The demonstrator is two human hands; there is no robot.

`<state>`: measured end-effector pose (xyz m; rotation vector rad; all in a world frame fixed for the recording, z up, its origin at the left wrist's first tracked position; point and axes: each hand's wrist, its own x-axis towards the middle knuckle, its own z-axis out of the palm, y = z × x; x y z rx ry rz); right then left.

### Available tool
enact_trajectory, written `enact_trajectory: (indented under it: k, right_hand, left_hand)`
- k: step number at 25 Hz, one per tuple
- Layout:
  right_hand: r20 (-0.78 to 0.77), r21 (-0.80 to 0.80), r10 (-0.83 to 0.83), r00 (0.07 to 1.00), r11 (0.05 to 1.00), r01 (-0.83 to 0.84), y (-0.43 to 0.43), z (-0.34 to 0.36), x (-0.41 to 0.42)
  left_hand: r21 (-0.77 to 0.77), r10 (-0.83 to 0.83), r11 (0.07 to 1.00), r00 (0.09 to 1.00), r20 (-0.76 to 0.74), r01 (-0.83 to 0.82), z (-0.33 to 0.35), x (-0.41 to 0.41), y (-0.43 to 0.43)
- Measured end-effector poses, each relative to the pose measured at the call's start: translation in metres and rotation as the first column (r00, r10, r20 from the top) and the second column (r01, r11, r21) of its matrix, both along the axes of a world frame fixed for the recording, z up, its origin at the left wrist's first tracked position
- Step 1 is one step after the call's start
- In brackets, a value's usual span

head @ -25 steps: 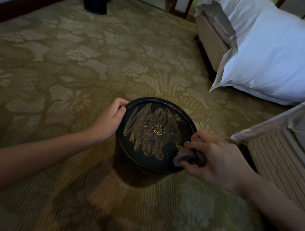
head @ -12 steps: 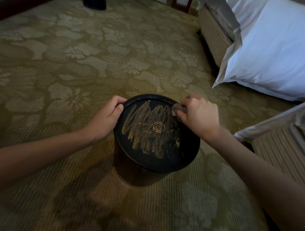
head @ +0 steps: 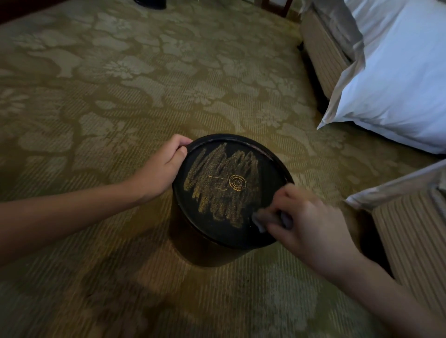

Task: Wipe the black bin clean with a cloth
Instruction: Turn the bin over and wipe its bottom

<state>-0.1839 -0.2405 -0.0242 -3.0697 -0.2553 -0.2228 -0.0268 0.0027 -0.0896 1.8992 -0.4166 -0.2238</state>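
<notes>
A round black bin point(head: 214, 231) stands upside down on the carpet, its flat base up, with gold scuff marks and a small round emblem on it. My left hand point(head: 161, 171) grips the bin's rim at the upper left, fingers curled over the edge. My right hand point(head: 306, 222) holds a small greyish cloth point(head: 261, 220) bunched in its fingers and presses it on the lower right part of the base, near the rim. Most of the cloth is hidden under my fingers, and this hand is blurred.
Patterned olive carpet point(head: 120, 96) lies all around. A bed with white bedding point(head: 398, 79) and a striped base point(head: 323, 50) stands at the right. A second striped bed base point(head: 415, 243) is close to my right arm. A dark object point(head: 152, 3) sits at the top edge.
My right hand has swept the cloth from the upper right rim down to the lower right of the base, after first moving up from there. My left hand keeps its grip.
</notes>
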Motion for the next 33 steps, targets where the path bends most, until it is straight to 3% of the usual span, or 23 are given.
enact_trajectory:
  k: [2, 6, 8, 11, 14, 17, 20, 22, 26, 28, 31, 33]
  right_hand:
    - [0.072, -0.081, -0.026, 0.997, 0.996, 0.032, -0.001, -0.003, 0.041]
    - [0.026, -0.082, -0.272, 0.962, 0.958, 0.274, -0.007, 0.002, 0.115]
    - [0.007, -0.049, -0.214, 0.977, 0.976, 0.214, -0.006, 0.0, 0.093]
    - [-0.022, 0.028, 0.017, 1.0, 0.999, -0.017, 0.012, 0.0, 0.024]
    - [-0.012, 0.026, 0.106, 0.994, 0.994, -0.106, 0.02, -0.009, 0.005]
    - [0.115, -0.068, -0.014, 0.993, 0.997, 0.022, 0.01, -0.013, 0.067]
    - [0.047, -0.029, -0.239, 0.97, 0.97, 0.241, -0.003, 0.001, 0.131]
    - [0.054, -0.026, -0.209, 0.976, 0.977, 0.211, 0.0, -0.002, 0.116]
    - [-0.013, 0.06, 0.097, 0.995, 0.994, -0.096, 0.033, -0.013, 0.015]
    - [-0.029, 0.087, 0.172, 0.985, 0.982, -0.169, 0.034, -0.018, 0.006]
    - [0.105, 0.002, 0.121, 0.987, 0.993, -0.121, 0.026, -0.02, 0.051]
    - [0.148, -0.032, -0.056, 0.987, 0.998, 0.062, 0.017, -0.013, 0.101]
  left_hand:
    - [-0.023, -0.005, 1.0, 1.0, -0.007, 0.005, 0.001, 0.001, 0.0]
    - [-0.015, 0.004, 1.0, 0.999, -0.039, -0.005, 0.005, -0.001, -0.002]
    - [0.002, 0.012, 1.0, 0.999, -0.045, -0.012, 0.006, -0.002, -0.001]
    - [-0.012, 0.017, 1.0, 1.0, -0.016, -0.017, 0.003, -0.002, -0.001]
    - [-0.011, 0.025, 1.0, 1.0, -0.015, -0.025, 0.002, -0.003, -0.002]
    - [0.004, 0.026, 1.0, 1.0, -0.004, -0.026, 0.001, 0.0, -0.002]
    - [-0.002, 0.023, 1.0, 1.0, 0.003, -0.023, 0.001, 0.004, -0.002]
    - [0.005, 0.016, 1.0, 1.0, 0.005, -0.016, 0.001, 0.004, -0.001]
    - [-0.004, 0.025, 1.0, 1.0, 0.013, -0.025, -0.003, 0.0, -0.001]
    - [-0.029, 0.016, 0.999, 1.0, 0.015, -0.015, -0.004, -0.002, -0.001]
    - [-0.041, 0.005, 0.999, 1.0, 0.016, -0.005, -0.006, 0.001, -0.001]
    - [-0.015, -0.001, 1.0, 1.0, 0.025, 0.001, -0.004, 0.003, -0.001]
